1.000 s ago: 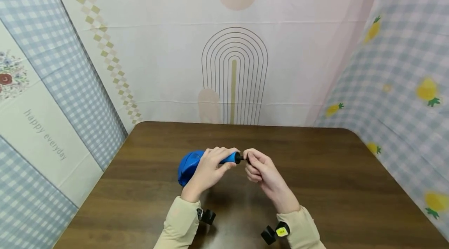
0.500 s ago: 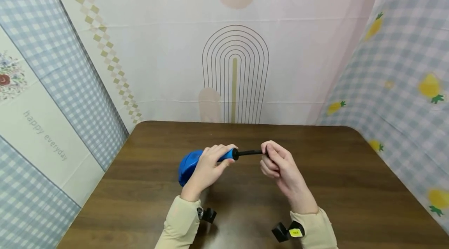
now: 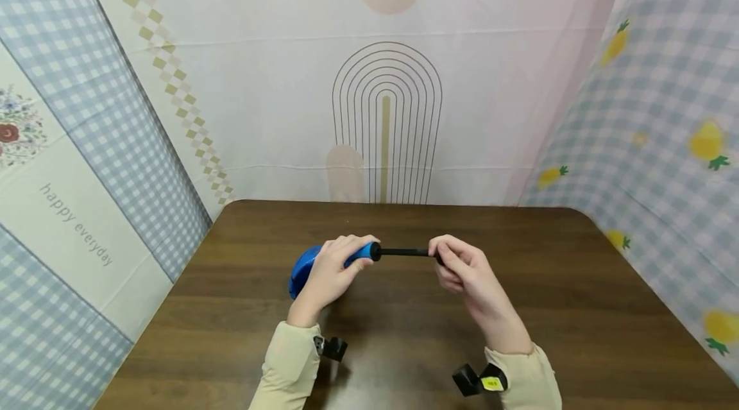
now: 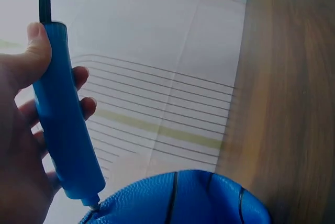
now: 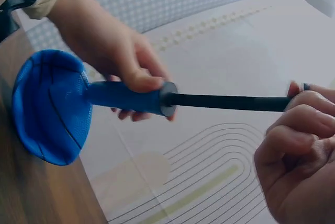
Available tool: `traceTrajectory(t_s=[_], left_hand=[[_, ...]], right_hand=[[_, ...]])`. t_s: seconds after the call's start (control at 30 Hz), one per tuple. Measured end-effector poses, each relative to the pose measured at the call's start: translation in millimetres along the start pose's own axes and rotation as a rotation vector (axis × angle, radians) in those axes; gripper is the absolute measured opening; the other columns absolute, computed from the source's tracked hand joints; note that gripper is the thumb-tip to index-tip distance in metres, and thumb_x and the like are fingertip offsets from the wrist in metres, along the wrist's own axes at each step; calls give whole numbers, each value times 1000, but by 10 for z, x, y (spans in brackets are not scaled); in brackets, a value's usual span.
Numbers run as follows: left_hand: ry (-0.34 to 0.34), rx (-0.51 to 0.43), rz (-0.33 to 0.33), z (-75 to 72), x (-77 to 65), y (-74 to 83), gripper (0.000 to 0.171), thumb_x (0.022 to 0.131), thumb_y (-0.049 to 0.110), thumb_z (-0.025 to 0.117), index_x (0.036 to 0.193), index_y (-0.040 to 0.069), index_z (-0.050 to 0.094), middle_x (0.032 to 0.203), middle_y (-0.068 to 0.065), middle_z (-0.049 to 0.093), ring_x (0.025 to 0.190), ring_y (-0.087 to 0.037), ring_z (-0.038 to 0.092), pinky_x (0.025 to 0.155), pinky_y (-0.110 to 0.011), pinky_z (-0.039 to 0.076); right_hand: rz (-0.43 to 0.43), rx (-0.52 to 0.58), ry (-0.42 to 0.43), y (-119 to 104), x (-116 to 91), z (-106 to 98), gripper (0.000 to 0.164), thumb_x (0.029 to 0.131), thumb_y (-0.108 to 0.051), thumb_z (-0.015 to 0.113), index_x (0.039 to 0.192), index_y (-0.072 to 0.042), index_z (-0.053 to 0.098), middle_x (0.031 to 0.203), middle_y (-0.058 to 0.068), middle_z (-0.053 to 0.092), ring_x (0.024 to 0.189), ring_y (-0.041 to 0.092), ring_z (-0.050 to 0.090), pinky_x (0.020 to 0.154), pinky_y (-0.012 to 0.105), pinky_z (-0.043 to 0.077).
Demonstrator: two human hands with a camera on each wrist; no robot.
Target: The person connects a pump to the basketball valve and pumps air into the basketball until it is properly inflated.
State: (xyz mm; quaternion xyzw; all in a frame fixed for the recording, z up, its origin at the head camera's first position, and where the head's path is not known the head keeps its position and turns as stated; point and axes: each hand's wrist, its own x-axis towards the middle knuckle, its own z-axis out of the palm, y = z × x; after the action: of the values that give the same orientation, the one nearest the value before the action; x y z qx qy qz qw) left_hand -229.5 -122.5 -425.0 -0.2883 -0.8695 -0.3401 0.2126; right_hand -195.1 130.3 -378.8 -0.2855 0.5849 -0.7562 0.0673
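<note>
A blue hand pump (image 4: pixel 68 114) lies in the grip of my left hand (image 3: pixel 330 275), fingers and thumb wrapped round its barrel. Its nozzle end meets a blue ball (image 5: pixel 49 106) with black seam lines, which looks caved in and partly deflated. From the barrel's other end a long stretch of black pump rod (image 5: pixel 225 102) sticks out. My right hand (image 3: pixel 470 278) pinches the handle at the rod's far end, with thumb and curled fingers hiding most of that handle. In the head view the left hand covers part of the ball.
Below the hands spreads a brown wooden table (image 3: pixel 231 346). A white patterned cloth (image 3: pixel 277 95) hangs behind its far edge, and checked cloths (image 3: pixel 664 160) hang at the sides. Each wrist wears a small black camera (image 3: pixel 333 349).
My right hand has drawn the rod out of the pump barrel, moving to the right. My left hand, with pump and ball, has shifted slightly left.
</note>
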Motion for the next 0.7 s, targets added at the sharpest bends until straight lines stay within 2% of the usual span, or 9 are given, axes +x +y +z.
traceTrajectory(t_s=[0.07, 0.23, 0.33, 0.43, 0.57, 0.7], left_hand=[[6, -4, -3, 1, 5, 1, 33, 93, 29, 63, 126, 26, 61, 109, 7, 68, 102, -13, 59, 93, -45, 44], [14, -20, 19, 35, 39, 130, 32, 92, 28, 63, 124, 26, 62, 104, 7, 67, 98, -13, 59, 91, -43, 44], [24, -27, 52, 76, 52, 212, 33, 91, 26, 64, 123, 23, 62, 104, 5, 68, 97, -14, 60, 90, -42, 45], [29, -1, 91, 132, 56, 266, 33, 91, 27, 65, 124, 22, 63, 104, 4, 69, 97, -15, 62, 87, -40, 46], [18, 38, 99, 161, 50, 259, 34, 91, 31, 64, 125, 23, 63, 107, 5, 69, 99, -15, 62, 86, -39, 46], [11, 49, 52, 106, 30, 163, 35, 91, 32, 64, 125, 27, 62, 109, 8, 68, 101, -13, 62, 90, -40, 46]], right_hand=[[-18, 18, -11, -31, -14, -5, 24, 106, -14, 37, 96, -16, 59, 55, -2, 26, 44, 14, 16, 43, 34, 8], [-63, 102, -63, 6, -7, 31, 24, 107, -13, 33, 97, -12, 55, 52, 0, 22, 41, 15, 15, 41, 35, 8], [-27, 106, -73, 105, 28, 62, 23, 107, -16, 34, 97, -12, 54, 52, -3, 25, 41, 13, 17, 40, 34, 9], [56, 84, -55, 217, 68, 67, 23, 106, -19, 36, 96, -14, 56, 52, -6, 28, 42, 9, 22, 42, 34, 10], [146, 22, -22, 282, 88, 38, 21, 105, -22, 41, 95, -18, 59, 54, -10, 33, 44, 4, 27, 43, 29, 14], [114, -44, 0, 185, 60, -20, 20, 105, -22, 43, 95, -19, 60, 56, -11, 34, 46, 4, 26, 43, 29, 14]])
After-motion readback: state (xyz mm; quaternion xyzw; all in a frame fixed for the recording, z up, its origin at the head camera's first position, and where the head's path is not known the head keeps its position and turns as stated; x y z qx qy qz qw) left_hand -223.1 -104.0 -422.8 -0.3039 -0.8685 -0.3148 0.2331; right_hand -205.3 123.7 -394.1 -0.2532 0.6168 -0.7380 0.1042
